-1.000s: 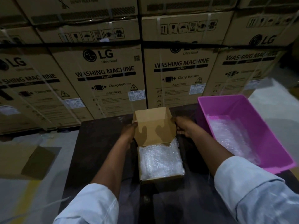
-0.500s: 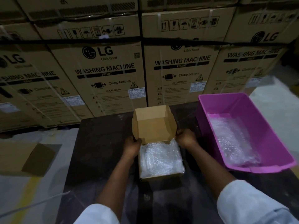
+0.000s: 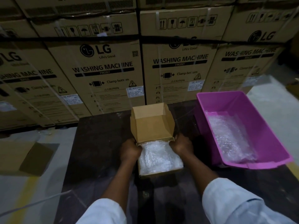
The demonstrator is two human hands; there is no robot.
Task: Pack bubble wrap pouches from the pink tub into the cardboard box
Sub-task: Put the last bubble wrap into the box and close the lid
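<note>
A small cardboard box stands on the dark table, its lid tilted up at the far side. Bubble wrap pouches fill the box to its rim. My left hand grips the box's left wall near the lid hinge, fingers curled over the edge. My right hand grips the right wall in the same way. The pink tub sits to the right of the box, with more bubble wrap pouches lying on its bottom.
The dark table runs under box and tub. Stacked washing machine cartons form a wall right behind it. A flattened piece of cardboard lies on the floor at the left, near a yellow floor line.
Both hands slid from the raised lid's sides down toward me to the box walls at the hinge. The lid stays up. Box and tub have not moved.
</note>
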